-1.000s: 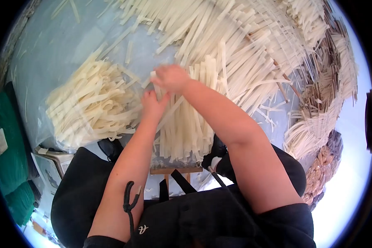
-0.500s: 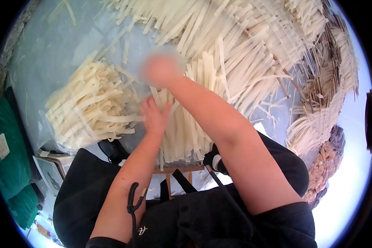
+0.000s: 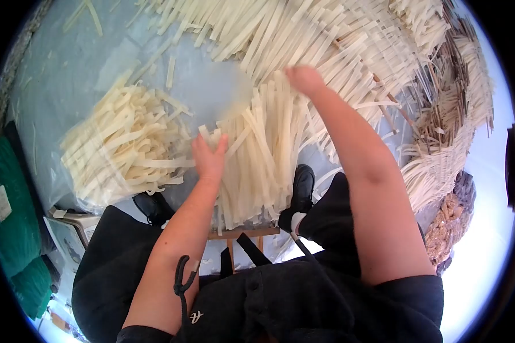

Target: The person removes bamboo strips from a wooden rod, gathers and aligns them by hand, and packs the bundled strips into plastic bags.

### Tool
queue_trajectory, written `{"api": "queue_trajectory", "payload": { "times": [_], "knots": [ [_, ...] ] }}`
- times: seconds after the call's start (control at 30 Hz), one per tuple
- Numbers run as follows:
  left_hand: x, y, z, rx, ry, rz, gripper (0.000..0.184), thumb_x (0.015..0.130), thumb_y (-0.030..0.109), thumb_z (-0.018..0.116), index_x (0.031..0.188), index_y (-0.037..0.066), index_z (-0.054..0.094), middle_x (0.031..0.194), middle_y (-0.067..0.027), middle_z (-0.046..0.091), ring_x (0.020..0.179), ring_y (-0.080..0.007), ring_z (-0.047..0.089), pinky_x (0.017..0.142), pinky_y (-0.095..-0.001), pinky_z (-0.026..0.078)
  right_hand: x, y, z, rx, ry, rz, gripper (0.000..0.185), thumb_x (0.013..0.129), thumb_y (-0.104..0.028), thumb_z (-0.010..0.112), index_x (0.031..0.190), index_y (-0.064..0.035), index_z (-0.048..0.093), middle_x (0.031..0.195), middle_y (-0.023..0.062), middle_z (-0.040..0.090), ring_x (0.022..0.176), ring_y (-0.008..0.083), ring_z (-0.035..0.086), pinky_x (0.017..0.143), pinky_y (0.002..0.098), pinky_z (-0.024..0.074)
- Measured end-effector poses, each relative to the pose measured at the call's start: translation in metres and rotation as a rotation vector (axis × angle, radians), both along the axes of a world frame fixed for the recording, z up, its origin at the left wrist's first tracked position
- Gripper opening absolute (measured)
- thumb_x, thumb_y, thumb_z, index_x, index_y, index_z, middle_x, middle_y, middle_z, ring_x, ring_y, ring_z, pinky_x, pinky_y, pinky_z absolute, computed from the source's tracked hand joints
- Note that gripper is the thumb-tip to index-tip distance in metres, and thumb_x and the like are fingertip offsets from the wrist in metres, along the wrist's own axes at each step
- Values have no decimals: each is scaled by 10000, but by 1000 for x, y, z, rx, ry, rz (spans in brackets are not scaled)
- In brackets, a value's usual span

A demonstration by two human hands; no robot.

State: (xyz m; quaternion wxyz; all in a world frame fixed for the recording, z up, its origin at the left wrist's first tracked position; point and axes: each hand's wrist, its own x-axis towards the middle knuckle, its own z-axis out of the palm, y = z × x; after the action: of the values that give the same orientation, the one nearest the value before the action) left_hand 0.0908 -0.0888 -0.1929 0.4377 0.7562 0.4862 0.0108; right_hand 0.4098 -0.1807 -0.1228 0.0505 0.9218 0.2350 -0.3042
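A layered bundle of flat cream-coloured strips (image 3: 263, 154), like wide dried noodles, lies in front of me, its near ends by a wooden edge. My left hand (image 3: 209, 157) rests at the bundle's left side, thumb and fingers spread, beside the ends of a few strips. At the bundle's far right end is my right hand (image 3: 306, 80), fingers curled and slightly blurred. Whatever its fingers hold is hidden. To the left, a looser heap of similar strips (image 3: 126, 148) lies in a clear plastic bag (image 3: 88, 191).
More strips (image 3: 320, 40) spread across the far side and right, with thin brown sticks (image 3: 435, 86) among them. Green bags (image 3: 11, 200) stand at the far left. My black shoes (image 3: 303, 188) flank the bundle, above a wooden stool edge (image 3: 246, 233).
My right hand has moved right, from the bundle's upper left to its far right end. Several strips now lie slanted across the bundle's top. My left hand has barely shifted.
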Motion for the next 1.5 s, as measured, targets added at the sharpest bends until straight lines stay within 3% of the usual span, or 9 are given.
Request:
{"api": "queue_trajectory", "payload": {
  "times": [0.2, 0.47, 0.53, 0.67, 0.73, 0.9, 1.1, 1.27, 1.5],
  "knots": [
    [7, -3, -5, -10, -47, 101, 752, 826, 460, 692, 1341, -23, 436, 1238, -224, 502, 1176, -398, 474, 993, -454, 392, -47, -24, -8, 615, -195, -25, 497, 965, -436, 398, 1347, -137, 507, 1293, 176, 564, 1169, 357, 534, 984, 440, 435],
    [5, 0, -6, -47, -69, 107, 752, 829, 455, 691, 1357, -12, 429, 1234, -234, 504, 1167, -393, 485, 993, -453, 389, -71, -24, -6, 297, 250, 254, 571, 907, -510, 492, 1300, -100, 555, 1290, 166, 571, 1209, 327, 524, 1034, 392, 404],
    [3, -1, -4, 22, -73, 124, 755, 816, 454, 707, 1353, -1, 434, 1227, -224, 509, 1169, -368, 494, 986, -435, 399, -63, -43, 14, 595, 2, -9, 624, 894, -570, 489, 1277, -84, 576, 1268, 172, 589, 1165, 328, 562, 984, 382, 437],
    [-8, -10, 7, -29, 4, 239, 761, 790, 463, 733, 1317, -13, 458, 1260, -228, 501, 1165, -354, 510, 971, -424, 414, -48, -128, -16, 11, 153, -558, 774, 758, -695, 627, 1129, -17, 649, 1019, 187, 668, 780, 309, 657, 775, 379, 510],
    [-10, -14, 14, -408, 6, 264, 828, 757, 479, 762, 1319, -27, 424, 1322, -239, 475, 1184, -344, 514, 968, -418, 420, -105, -117, 1, -26, 722, -673, 900, 684, -708, 695, 1219, 8, 588, 1124, 189, 644, 949, 315, 650, 874, 374, 493],
    [6, -11, 17, -565, -102, 297, 955, 735, 477, 787, 1395, -9, 296, 1376, -239, 442, 1231, -333, 491, 1009, -399, 403, -174, -53, -22, 450, 592, -322, 1128, 602, -666, 767, 1385, 55, 392, 1297, 271, 540, 1252, 362, 504, 1064, 381, 385],
    [53, 26, 29, -597, -342, 435, 994, 746, 441, 789, 1451, 23, 225, 1396, -221, 425, 1284, -320, 442, 1054, -394, 370, -105, -6, 3, 410, 528, -229, 991, 691, -568, 773, 1404, 4, 391, 1306, 225, 549, 1210, 309, 542, 1019, 379, 421],
    [44, 16, -15, -562, -257, 522, 964, 782, 409, 762, 1473, 46, 197, 1395, -191, 437, 1278, -313, 450, 1059, -410, 363, -101, -7, 17, 325, -688, 146, 768, 726, -443, 750, 1300, 5, 505, 1155, 209, 630, 1091, 340, 602, 951, 384, 472],
    [25, 2, -8, -574, -422, 702, 794, 816, 344, 729, 1433, 75, 307, 1303, -170, 531, 1170, -285, 539, 981, -381, 418, -160, 24, -12, 537, 162, 71, 589, 785, -295, 688, 1284, -21, 535, 1178, 250, 575, 1031, 393, 576, 917, 410, 472]
  ]
}}
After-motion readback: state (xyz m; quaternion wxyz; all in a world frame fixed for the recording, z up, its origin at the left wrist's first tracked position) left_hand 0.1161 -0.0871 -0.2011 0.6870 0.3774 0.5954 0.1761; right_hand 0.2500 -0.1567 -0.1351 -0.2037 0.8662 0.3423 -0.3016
